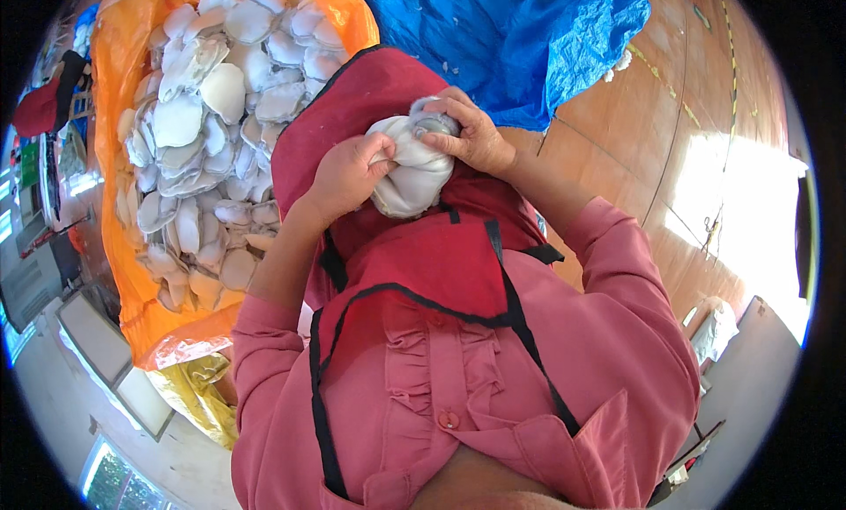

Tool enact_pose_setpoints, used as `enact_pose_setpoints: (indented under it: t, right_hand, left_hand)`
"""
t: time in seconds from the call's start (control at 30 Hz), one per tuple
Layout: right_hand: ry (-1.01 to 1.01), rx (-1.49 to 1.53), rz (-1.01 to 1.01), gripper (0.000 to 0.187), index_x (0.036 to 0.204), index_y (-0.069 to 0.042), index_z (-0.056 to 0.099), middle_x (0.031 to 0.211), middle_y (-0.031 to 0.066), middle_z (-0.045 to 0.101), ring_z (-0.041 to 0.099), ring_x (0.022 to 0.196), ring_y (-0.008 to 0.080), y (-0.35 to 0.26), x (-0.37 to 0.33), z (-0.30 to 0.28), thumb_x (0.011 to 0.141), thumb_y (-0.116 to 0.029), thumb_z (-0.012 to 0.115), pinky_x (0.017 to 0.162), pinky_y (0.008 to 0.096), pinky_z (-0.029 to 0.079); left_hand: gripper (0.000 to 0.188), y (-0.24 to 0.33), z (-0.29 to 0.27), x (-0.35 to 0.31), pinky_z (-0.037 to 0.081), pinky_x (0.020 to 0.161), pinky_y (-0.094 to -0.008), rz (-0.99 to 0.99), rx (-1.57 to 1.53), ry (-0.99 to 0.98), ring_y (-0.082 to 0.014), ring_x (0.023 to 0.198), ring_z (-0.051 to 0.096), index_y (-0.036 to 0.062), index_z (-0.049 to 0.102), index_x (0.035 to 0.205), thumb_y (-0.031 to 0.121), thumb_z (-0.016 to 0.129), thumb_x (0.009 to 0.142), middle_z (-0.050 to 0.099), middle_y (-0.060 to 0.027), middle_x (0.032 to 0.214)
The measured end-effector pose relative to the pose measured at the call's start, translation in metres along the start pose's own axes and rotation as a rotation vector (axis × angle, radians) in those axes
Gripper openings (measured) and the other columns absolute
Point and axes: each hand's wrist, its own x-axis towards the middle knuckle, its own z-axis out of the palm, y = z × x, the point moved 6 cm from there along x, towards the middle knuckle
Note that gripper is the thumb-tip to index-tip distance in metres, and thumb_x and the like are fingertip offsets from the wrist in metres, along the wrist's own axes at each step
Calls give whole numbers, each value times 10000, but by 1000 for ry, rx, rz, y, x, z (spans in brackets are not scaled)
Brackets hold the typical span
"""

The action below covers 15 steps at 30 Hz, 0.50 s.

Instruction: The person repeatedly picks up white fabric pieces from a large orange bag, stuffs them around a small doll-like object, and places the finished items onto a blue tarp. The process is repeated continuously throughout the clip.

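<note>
Nearest, a red apron (423,263) covers the person's front and lap. Over it sits a soft white bundle (407,180), between both hands: the left hand (351,171) pinches its near-left side, the right hand (471,136) grasps its greyish far edge. An uneven pull could, I judge, tear the fibres — a slackened pinch could let it unroll. Beside the lap, an orange bag (107,166) holds white pads (179,121); beyond lies a blue sheet (502,56).

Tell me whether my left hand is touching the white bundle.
Touching. The head view shows the left hand with its curled fingers pressed against the upper left of the white bundle, no gap between them.
</note>
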Motion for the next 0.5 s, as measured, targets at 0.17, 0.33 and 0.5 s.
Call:
enact_pose_setpoints:
  t: [0.17, 0.33, 0.5]
  right_hand:
    - [-187, -482, -108, 518, 1114, -87, 651, 1108, 104, 556, 535, 1021, 300, -28, 18, -18, 718, -366, 833, 907, 374, 448]
    - [-557, -582, 136, 493, 1081, -70, 655, 1083, 124, 618, 557, 1060, 312, -42, 40, -7, 753, -422, 764, 922, 408, 449]
    - [-815, -814, 289, 468, 1044, -49, 658, 1016, 159, 664, 617, 997, 327, -48, 40, 8, 734, -388, 746, 853, 428, 483]
  left_hand:
    - [311, 43, -9, -3, 499, 816, -449, 46, 290, 29, -372, 938, 606, 20, 530, 979, 245, 681, 827, 608, -163, 1028]
    - [634, 69, 14, -1, 450, 937, -462, -293, 305, -81, -400, 1075, 547, -70, 432, 1205, 306, 732, 792, 550, -258, 1113]
    - [923, 72, 51, -7, 367, 1018, -543, -83, 422, 276, -483, 1270, 383, -57, 329, 1364, 332, 831, 694, 363, -307, 1371]
